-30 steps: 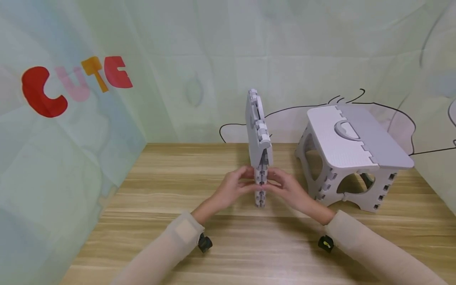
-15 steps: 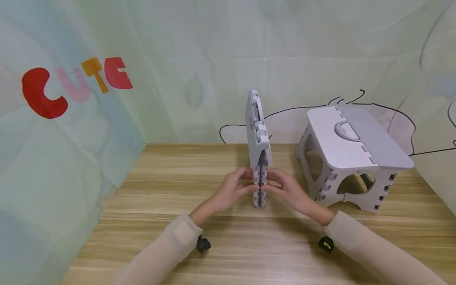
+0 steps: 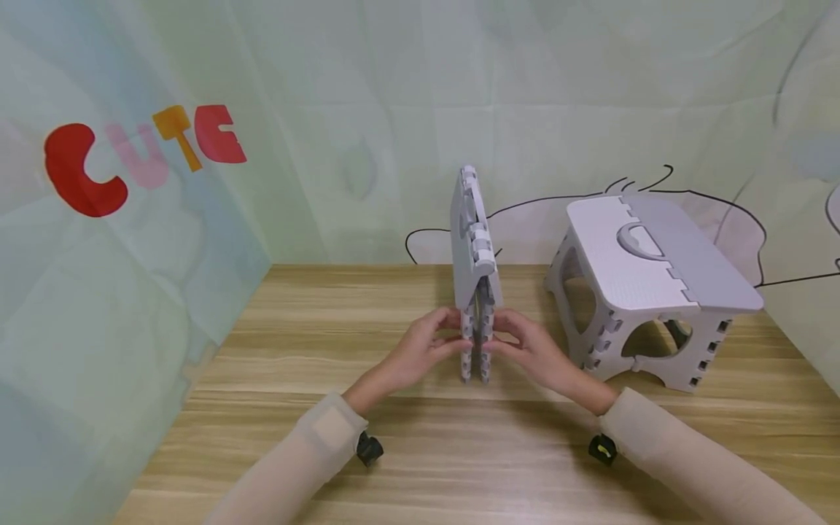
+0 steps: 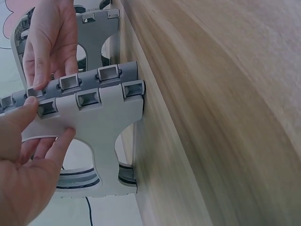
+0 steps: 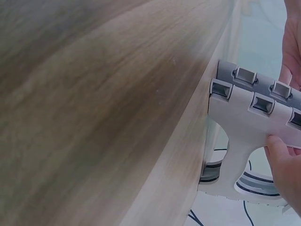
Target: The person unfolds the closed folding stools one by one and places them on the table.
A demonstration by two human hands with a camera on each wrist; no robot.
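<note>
A partly folded grey-and-white folding stool (image 3: 464,255) stands on edge in the middle of the wooden table (image 3: 341,321). Its two leg panels form a narrow gap at the near end. My left hand (image 3: 416,351) grips the left panel, thumb at the hinged edge and fingers by the cutout in the left wrist view. On the other side my right hand (image 3: 534,356) holds the right panel, its thumb near the hinge blocks. The right wrist view shows the white leg panel (image 5: 237,110) close up, with the table surface beside it; some fingertips are hidden behind the panels.
To the right stands an unfolded folding stool (image 3: 626,281) of the same kind, close to my right forearm. A printed cloth backdrop (image 3: 367,131) with coloured letters hangs behind and along the left side of the table.
The stool's two near leg panels have parted from pressed together to a narrow gap. My left hand has shifted slightly left with its panel; the right hand has hardly moved.
</note>
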